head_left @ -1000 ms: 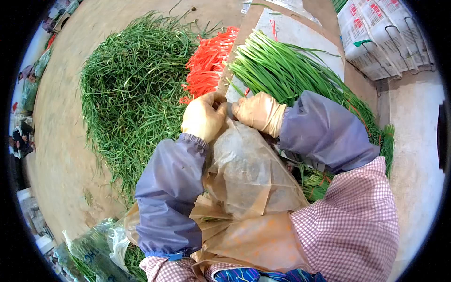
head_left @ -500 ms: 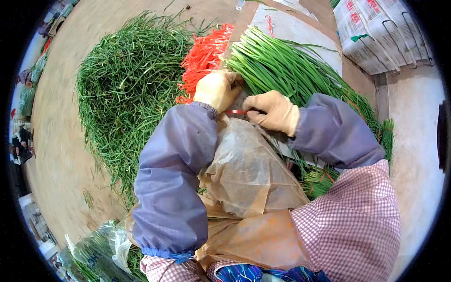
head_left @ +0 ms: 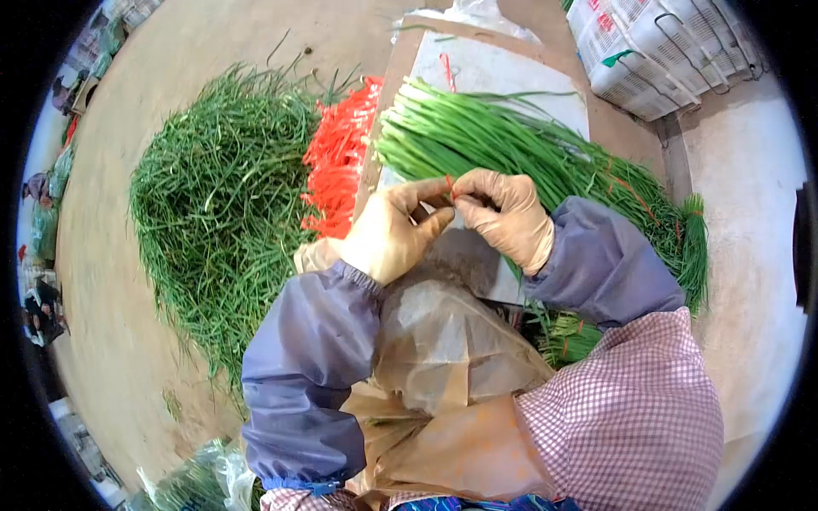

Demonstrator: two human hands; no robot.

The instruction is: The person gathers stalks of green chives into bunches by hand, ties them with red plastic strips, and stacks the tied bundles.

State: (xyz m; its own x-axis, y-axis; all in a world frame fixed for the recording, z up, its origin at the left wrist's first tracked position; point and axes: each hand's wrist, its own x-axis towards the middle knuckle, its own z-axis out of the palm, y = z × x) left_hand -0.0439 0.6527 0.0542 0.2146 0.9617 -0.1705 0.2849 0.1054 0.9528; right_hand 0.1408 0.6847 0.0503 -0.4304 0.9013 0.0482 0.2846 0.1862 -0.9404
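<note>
My left hand (head_left: pixel 390 232), in a pale yellow glove, has its thumb and fingers closed at a short red tie (head_left: pixel 450 186). My right hand (head_left: pixel 509 217), gloved in tan, pinches the same tie, and the fingertips of both hands nearly meet. Just beyond them lies a big pile of green chives (head_left: pixel 503 136), pale cut ends toward the upper left, on a white-topped board (head_left: pixel 545 81). A heap of red ties (head_left: pixel 341 162) rests along the board's left edge, close to my left hand. My fingers partly hide the tie.
A large mound of loose green leaves (head_left: pixel 217 196) covers the floor at left. Tied chive bundles (head_left: pixel 695 247) lie at the right, with another bundle (head_left: pixel 567 339) below my right forearm. White crates (head_left: pixel 656 55) stand upper right. A tan plastic apron (head_left: pixel 460 341) covers my lap.
My hands have drawn together from either end of the red tie, which was stretched level between them. The view has shifted, so the board and chives sit a little farther left.
</note>
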